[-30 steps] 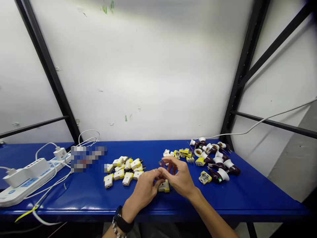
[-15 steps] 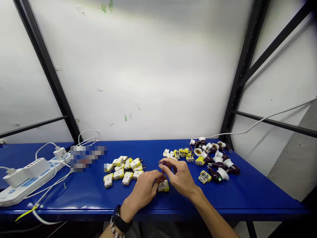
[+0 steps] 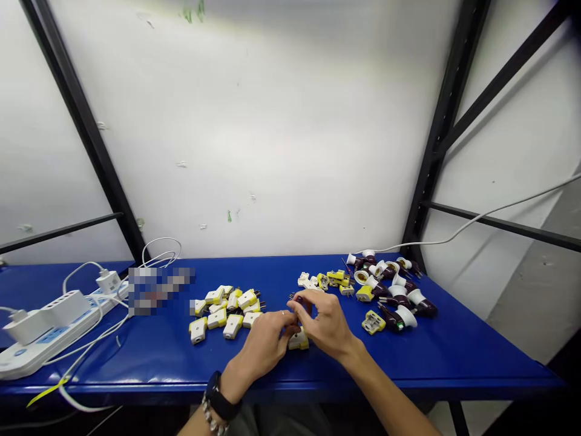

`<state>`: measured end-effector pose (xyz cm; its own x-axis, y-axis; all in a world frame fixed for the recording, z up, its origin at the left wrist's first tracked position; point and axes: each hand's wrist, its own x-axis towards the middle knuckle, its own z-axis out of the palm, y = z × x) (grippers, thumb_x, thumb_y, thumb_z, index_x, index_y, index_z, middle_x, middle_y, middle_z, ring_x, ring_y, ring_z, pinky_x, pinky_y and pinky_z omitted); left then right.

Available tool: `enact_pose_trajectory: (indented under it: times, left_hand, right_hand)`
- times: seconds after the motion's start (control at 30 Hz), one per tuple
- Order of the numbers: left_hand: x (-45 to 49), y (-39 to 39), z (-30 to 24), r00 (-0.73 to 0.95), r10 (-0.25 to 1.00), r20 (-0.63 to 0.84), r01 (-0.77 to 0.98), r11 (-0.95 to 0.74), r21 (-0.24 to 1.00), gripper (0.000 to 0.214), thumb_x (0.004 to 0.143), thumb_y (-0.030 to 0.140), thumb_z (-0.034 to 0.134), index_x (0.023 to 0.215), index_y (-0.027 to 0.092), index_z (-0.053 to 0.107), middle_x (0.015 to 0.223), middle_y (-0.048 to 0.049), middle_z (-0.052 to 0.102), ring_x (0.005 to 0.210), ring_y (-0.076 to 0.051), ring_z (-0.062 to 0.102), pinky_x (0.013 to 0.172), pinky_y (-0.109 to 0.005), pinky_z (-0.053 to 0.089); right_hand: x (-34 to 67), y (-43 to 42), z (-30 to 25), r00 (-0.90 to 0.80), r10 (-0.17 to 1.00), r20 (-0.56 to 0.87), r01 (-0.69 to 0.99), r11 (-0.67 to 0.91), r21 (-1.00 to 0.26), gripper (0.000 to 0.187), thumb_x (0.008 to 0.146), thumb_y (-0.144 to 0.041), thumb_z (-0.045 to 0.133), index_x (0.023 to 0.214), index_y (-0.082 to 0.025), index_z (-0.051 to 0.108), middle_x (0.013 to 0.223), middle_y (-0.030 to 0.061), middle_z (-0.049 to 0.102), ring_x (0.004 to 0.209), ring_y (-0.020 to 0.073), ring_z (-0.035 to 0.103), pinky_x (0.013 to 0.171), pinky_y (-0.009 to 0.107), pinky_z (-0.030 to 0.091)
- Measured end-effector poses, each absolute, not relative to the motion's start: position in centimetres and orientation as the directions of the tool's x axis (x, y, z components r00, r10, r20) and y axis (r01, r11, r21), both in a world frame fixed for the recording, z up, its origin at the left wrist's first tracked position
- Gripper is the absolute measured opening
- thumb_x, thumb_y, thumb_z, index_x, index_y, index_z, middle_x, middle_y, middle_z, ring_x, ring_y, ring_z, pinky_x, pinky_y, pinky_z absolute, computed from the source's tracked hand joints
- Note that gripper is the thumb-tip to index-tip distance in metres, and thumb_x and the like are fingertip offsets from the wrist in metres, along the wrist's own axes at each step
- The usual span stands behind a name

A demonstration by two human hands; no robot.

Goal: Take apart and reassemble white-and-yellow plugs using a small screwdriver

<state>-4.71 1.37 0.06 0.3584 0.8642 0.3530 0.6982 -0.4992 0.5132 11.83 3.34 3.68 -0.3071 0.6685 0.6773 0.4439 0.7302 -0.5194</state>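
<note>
A white-and-yellow plug (image 3: 298,340) lies on the blue table near its front edge, partly covered by my fingers. My left hand (image 3: 267,340) is closed at the plug's left side, with thumb and fingertips against it. Above it, my right hand (image 3: 330,326) pinches a thin dark-red screwdriver (image 3: 299,300) that stands roughly upright over the plug's top face. Its lower end is hidden behind my fingers, so I cannot tell whether the tip sits in the screw hole.
Left of my hands lies a pile of white-and-yellow plugs (image 3: 226,307). To the right are open yellow plug halves (image 3: 338,278), white covers (image 3: 307,280) and several dark lamp holders (image 3: 399,301). A white power strip (image 3: 49,335) with cables runs along the left.
My right-hand fingers have shifted slightly on the screwdriver, and its shaft is more hidden now. The left hand and the plug stay in place; the whole view has moved a little.
</note>
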Motion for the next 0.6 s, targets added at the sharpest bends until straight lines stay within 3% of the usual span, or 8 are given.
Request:
enact_pose_trajectory:
  times: [0.13,0.2,0.3,0.47,0.6]
  left_hand:
    - [-4.8,1.49,0.38,0.37,0.873,0.319,0.702,-0.487,0.519,0.026,0.087,0.007,0.054,0.096,0.022,0.073,0.092,-0.0027,0.079,0.084,-0.022,0.071,0.071,-0.027,0.045]
    - [-4.81,1.59,0.48,0.38,0.87,0.313,0.697,-0.492,0.521,0.024,0.088,0.008,0.054,0.093,0.021,0.074,0.092,-0.0028,0.079,0.085,-0.022,0.072,0.073,-0.027,0.045]
    - [-4.85,1.6,0.53,0.392,0.861,0.323,0.689,-0.507,0.517,0.022,0.09,0.011,0.053,0.087,0.02,0.073,0.088,-0.003,0.078,0.083,-0.021,0.071,0.072,-0.027,0.045]
    - [-5.05,1.43,0.37,0.392,0.864,0.316,0.691,-0.504,0.518,0.023,0.089,0.01,0.052,0.089,0.02,0.072,0.088,-0.0027,0.078,0.078,-0.02,0.069,0.068,-0.027,0.044]
    - [-5.12,1.42,0.32,0.394,0.866,0.307,0.722,-0.498,0.481,0.023,0.09,0.011,0.052,0.095,0.021,0.072,0.09,-0.0041,0.077,0.082,-0.022,0.069,0.07,-0.028,0.044]
  right_hand:
    - [11.41,3.42,3.32,-0.25,0.705,0.663,0.443,0.693,-0.569,0.018,0.09,-0.03,0.065,0.077,-0.02,0.071,0.066,0.0007,0.067,0.057,0.0141,0.057,0.058,0.026,0.042]
    - [11.52,3.38,3.4,-0.25,0.739,0.625,0.4,0.667,-0.629,0.012,0.088,-0.03,0.068,0.088,-0.02,0.073,0.068,0.0004,0.07,0.056,0.0138,0.058,0.056,0.025,0.042]
    - [11.9,3.23,3.63,-0.307,0.763,0.568,0.328,0.645,-0.69,0.019,0.09,-0.028,0.065,0.105,-0.02,0.073,0.077,0.0012,0.074,0.061,0.0138,0.062,0.053,0.023,0.042]
    - [11.81,3.05,3.54,-0.315,0.714,0.625,0.403,0.697,-0.593,0.011,0.089,-0.023,0.063,0.083,-0.019,0.072,0.068,-0.0001,0.069,0.058,0.013,0.059,0.054,0.023,0.041]
    - [11.36,3.02,3.22,-0.255,0.72,0.646,0.399,0.686,-0.608,0.008,0.088,-0.023,0.065,0.083,-0.019,0.07,0.071,0.0007,0.07,0.061,0.014,0.062,0.054,0.023,0.042]
